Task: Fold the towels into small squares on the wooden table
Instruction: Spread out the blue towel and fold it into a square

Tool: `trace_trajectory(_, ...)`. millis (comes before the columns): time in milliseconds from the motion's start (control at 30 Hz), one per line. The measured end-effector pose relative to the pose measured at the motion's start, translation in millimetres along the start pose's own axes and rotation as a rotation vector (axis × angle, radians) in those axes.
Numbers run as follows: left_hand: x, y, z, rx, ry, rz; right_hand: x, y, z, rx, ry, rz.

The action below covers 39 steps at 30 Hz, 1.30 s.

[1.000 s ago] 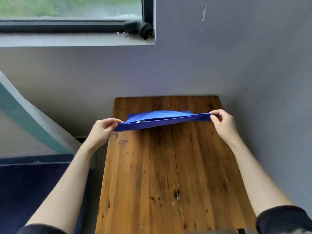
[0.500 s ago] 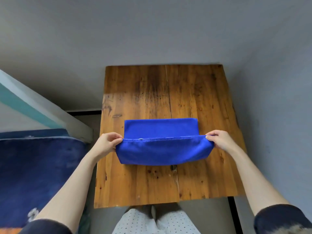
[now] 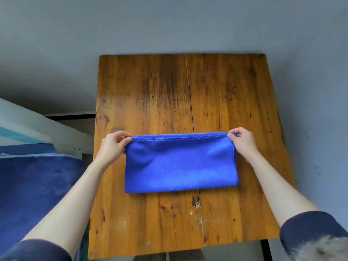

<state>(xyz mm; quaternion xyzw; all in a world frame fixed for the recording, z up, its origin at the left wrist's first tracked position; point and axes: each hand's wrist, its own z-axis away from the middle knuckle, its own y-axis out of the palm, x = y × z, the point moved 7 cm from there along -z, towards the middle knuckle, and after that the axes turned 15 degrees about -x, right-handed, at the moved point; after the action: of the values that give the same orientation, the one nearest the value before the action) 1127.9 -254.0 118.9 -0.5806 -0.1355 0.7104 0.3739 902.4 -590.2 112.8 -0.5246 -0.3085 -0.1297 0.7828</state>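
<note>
The worn brown wooden bench (image 3: 216, 95), two broad planks with a seam running down its middle, fills most of the view and stands against a grey wall. To its left lies a dark blue plush bed cover (image 3: 33, 189).

On the near half of the bench lies the bright blue microfibre towel (image 3: 178, 164), folded once into a wide rectangle that straddles the plank seam. Its lower edge, a soft rounded fold, rests flat on the wood; its upper edge, where stitched hems meet, is drawn taut between the two hands.

The towel looks light, limp and slightly fuzzy. It should slump wherever it is unsupported, cling a little to the wood grain instead of sliding freely, and take no harm from firm pressing. It probably holds a crease only if smoothed down by a palm. The stitched corners are the stiffest points and so the best places to take hold, since a pinch there controls both layers at once; a grip in the middle would likely let the layers creep apart.

The left hand (image 3: 113, 146) pinches the upper left corner between thumb and curled fingers. The right hand (image 3: 243, 144) pinches the upper right corner likewise, knuckles raised above the cloth.
</note>
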Motion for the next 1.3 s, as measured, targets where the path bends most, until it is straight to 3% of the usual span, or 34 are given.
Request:
trace_trajectory(367, 15, 19, -20, -0.097, 0.093, -0.16, -9, 20, -12, -0.098, -0.065, 0.024)
trace_trajectory(467, 22, 17, -21, -0.219, 0.114, -0.229, -12, 18, -11, -0.231, -0.084, 0.078)
trace_trajectory(533, 18, 14, -14, -0.351, 0.188, -0.312, -2, 11, 0, -0.388, -0.228, 0.121)
trace_trajectory(600, 3, 23, 5, -0.427, 0.355, -0.404, 15, 19, 29, -0.449, -0.492, 0.171)
trace_trajectory(700, -13, 70, 44, -0.301, 0.586, -0.519, 23, 67, 82, -0.265, -0.781, 0.3)
trace_trajectory(767, -8, 102, 61, -0.185, 0.618, -0.604, 20, 99, 105, -0.144, -0.863, 0.383)
trace_trajectory(867, 12, 115, 56, -0.139, 0.538, -0.664, 8, 114, 99, -0.083, -0.882, 0.456)
trace_trajectory(1100, 28, 92, 43, -0.151, 0.593, -0.633, -36, 72, 57, -0.172, -0.744, 0.477)
trace_trajectory(1300, 29, 96, 41, -0.175, 0.637, -0.724, -35, 74, 54, -0.161, -0.708, 0.537)
